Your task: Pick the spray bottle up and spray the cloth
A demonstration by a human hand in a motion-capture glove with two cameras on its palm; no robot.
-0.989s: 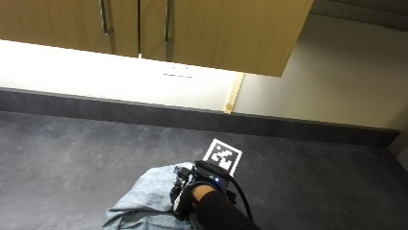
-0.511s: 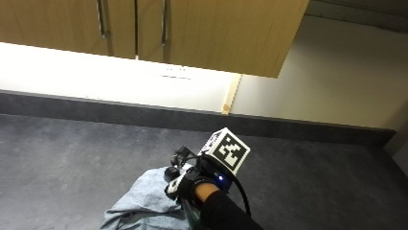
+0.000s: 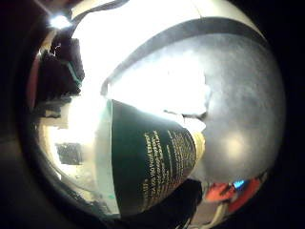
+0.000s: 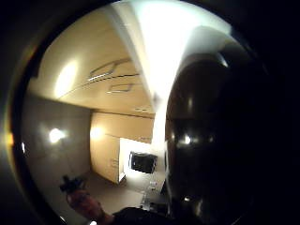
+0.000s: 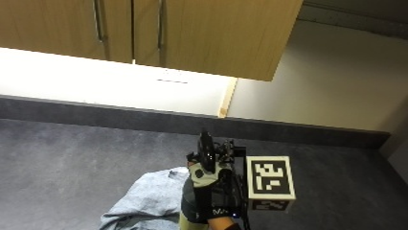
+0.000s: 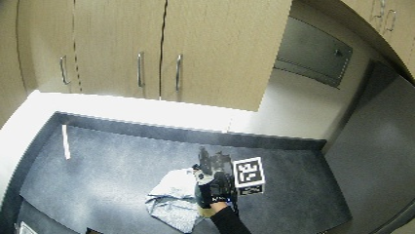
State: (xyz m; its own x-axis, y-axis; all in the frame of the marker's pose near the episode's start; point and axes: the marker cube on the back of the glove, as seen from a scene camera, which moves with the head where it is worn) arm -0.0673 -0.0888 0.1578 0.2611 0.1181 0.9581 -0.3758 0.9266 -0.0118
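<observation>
Gloved right hand (image 5: 213,194) has risen since a second ago, fingers wrapped round the spray bottle (image 5: 205,158) (dark-labelled), now held above the cloth's (image 5: 150,201) right edge on the countertop (image 5: 70,158) near its front edge; lift done, spraying next

spray bottle (image 5: 205,152) body hidden by hand (image 5: 207,196), cloth (image 5: 148,201) cut off
</observation>
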